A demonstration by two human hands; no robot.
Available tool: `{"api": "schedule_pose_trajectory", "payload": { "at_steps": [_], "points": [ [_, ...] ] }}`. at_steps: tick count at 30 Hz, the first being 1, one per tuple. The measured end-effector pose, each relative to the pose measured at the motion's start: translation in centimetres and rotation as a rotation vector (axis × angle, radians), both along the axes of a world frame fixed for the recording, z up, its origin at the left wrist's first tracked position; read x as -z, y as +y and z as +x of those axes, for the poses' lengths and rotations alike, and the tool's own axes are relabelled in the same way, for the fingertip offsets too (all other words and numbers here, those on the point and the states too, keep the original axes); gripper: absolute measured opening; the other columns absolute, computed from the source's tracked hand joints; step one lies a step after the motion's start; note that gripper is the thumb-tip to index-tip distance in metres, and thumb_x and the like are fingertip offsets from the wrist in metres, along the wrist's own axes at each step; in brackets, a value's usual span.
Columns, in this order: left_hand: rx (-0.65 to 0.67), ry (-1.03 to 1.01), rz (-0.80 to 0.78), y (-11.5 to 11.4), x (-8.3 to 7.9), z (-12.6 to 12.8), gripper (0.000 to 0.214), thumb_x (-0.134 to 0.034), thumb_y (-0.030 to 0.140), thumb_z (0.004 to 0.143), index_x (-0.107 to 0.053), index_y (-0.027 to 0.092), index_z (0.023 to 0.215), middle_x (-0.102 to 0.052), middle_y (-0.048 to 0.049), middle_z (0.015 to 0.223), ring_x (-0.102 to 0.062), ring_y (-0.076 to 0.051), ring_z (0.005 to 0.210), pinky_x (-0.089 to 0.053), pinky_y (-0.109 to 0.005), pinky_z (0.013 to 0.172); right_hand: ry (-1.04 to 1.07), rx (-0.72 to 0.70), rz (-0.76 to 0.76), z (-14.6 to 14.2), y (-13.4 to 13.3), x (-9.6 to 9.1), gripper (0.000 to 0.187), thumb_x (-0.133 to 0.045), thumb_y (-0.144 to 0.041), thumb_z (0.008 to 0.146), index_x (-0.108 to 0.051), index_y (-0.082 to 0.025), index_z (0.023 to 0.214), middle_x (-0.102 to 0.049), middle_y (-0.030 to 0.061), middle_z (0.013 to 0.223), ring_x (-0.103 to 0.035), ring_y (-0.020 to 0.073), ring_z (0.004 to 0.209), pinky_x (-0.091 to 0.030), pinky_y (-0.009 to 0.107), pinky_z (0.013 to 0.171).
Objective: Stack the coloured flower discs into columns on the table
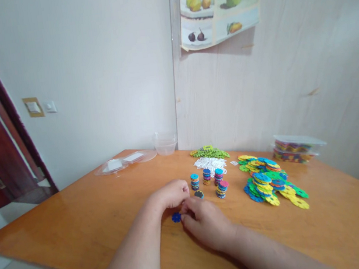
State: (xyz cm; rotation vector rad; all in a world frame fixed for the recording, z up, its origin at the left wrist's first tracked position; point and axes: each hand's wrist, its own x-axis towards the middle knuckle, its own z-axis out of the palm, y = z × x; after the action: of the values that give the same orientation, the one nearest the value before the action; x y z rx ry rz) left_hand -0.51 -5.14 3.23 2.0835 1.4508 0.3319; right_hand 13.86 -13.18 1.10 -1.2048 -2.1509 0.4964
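My left hand [174, 193] is bent at the wrist, with its fingers curled together beside the small stacks; whatever lies between its fingertips is hidden. Just below it, my right hand [207, 221] is closed in a pinch. A small dark blue notched disc [176, 217] shows at the tips of its thumb and finger, close above the table. Right behind the hands sits a low stack of small discs [199, 194] with a dark top. Taller multicoloured stacks stand around it: one topped light blue [195, 182], one dark blue [207, 176], one teal [218, 176] and one pink [222, 189].
Larger notched discs [268, 180] lie heaped at right. White pieces [210, 165] and green pieces [210, 152] are piled behind the stacks. Clear tubs [165, 143] and lids [114, 165] stand by the wall. Filled boxes [295, 148] sit back right on the wooden table [78, 222].
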Motion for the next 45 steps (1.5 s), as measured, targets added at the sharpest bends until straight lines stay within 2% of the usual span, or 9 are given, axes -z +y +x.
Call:
{"api": "schedule_pose_trajectory", "payload": {
  "at_steps": [3,6,13,17,20,24,27,35,45],
  "points": [
    [-0.035,0.066,0.024,0.4,-0.1,-0.3,0.016,-0.052,0.020,0.064,-0.062,0.017,0.075,-0.058,0.0021,0.062,-0.048,-0.011,0.057,-0.031,-0.021,0.050,-0.166,-0.009,0.058,-0.6,-0.8,-0.5,0.015,-0.052,-0.027,0.083,-0.064,-0.022,0.091,-0.066,0.0031,0.095,-0.060,0.0160,0.084,-0.038,0.024,0.069],
    [-0.045,0.087,0.030,0.7,0.1,-0.5,0.016,-0.052,0.022,0.065,-0.062,0.018,0.076,-0.060,0.0020,0.062,-0.049,-0.012,0.056,-0.031,-0.021,0.050,-0.267,0.012,0.058,-1.0,-0.9,-0.9,0.021,-0.050,-0.033,0.086,-0.065,-0.023,0.096,-0.067,0.0041,0.097,-0.061,0.0176,0.084,-0.037,0.026,0.068],
    [-0.015,0.082,0.055,1.0,0.5,-0.7,0.016,-0.053,0.031,0.070,-0.061,0.019,0.077,-0.062,0.0010,0.066,-0.050,-0.013,0.058,-0.032,-0.022,0.049,-0.229,0.055,-0.108,-1.0,0.1,-0.5,0.015,-0.058,-0.029,0.075,-0.064,-0.024,0.088,-0.067,-0.0006,0.082,-0.057,0.0133,0.069,-0.031,0.023,0.056],
    [-0.013,0.075,0.075,1.0,0.4,-0.6,0.017,-0.053,0.032,0.071,-0.062,0.019,0.077,-0.063,0.0001,0.070,-0.052,-0.013,0.062,-0.033,-0.022,0.051,-0.092,0.033,-0.221,-0.5,0.7,0.0,0.011,-0.062,-0.025,0.068,-0.060,-0.021,0.078,-0.061,-0.0037,0.069,-0.049,0.0099,0.059,-0.028,0.021,0.051],
    [-0.007,0.064,0.056,0.8,0.3,-0.5,0.016,-0.053,0.027,0.067,-0.062,0.018,0.076,-0.063,0.0001,0.070,-0.052,-0.013,0.063,-0.033,-0.021,0.053,0.154,0.036,-0.296,0.0,1.4,0.1,0.007,-0.059,-0.023,0.070,-0.053,-0.019,0.069,-0.054,-0.0052,0.059,-0.045,0.0088,0.054,-0.029,0.020,0.049],
    [0.008,0.018,0.038,0.3,0.2,-0.3,0.016,-0.054,0.029,0.068,-0.062,0.017,0.076,-0.062,0.0001,0.067,-0.051,-0.013,0.062,-0.033,-0.022,0.053,0.507,0.217,-0.333,1.3,3.2,0.0,0.010,-0.053,-0.025,0.075,-0.049,-0.019,0.068,-0.048,-0.0059,0.051,-0.044,0.0091,0.048,-0.031,0.020,0.045],
    [0.052,-0.030,0.012,0.2,0.2,-0.2,0.017,-0.053,0.032,0.069,-0.060,0.017,0.073,-0.060,0.0007,0.065,-0.050,-0.013,0.060,-0.032,-0.022,0.053,0.639,0.352,-0.341,2.3,4.3,-0.1,0.012,-0.053,-0.027,0.075,-0.047,-0.020,0.067,-0.049,-0.0055,0.048,-0.047,0.0100,0.044,-0.033,0.020,0.043],
    [0.230,-0.132,-0.030,0.3,0.3,0.2,0.012,-0.050,0.028,0.069,-0.054,0.017,0.066,-0.049,0.0032,0.061,-0.043,-0.011,0.059,-0.029,-0.021,0.052,0.683,0.397,-0.531,2.3,4.3,-0.1,0.011,-0.050,-0.022,0.074,-0.048,-0.020,0.064,-0.053,-0.0037,0.042,-0.042,0.0082,0.031,-0.025,0.017,0.032],
    [0.276,-0.131,0.004,0.8,0.9,0.3,0.016,-0.050,0.028,0.071,-0.059,0.016,0.068,-0.050,0.0025,0.064,-0.043,-0.011,0.061,-0.031,-0.021,0.055,0.707,0.386,-0.605,2.4,4.6,0.4,0.006,-0.051,-0.017,0.073,-0.047,-0.020,0.069,-0.056,-0.0041,0.046,-0.047,0.0078,0.032,-0.033,0.016,0.031]
  ]
}}
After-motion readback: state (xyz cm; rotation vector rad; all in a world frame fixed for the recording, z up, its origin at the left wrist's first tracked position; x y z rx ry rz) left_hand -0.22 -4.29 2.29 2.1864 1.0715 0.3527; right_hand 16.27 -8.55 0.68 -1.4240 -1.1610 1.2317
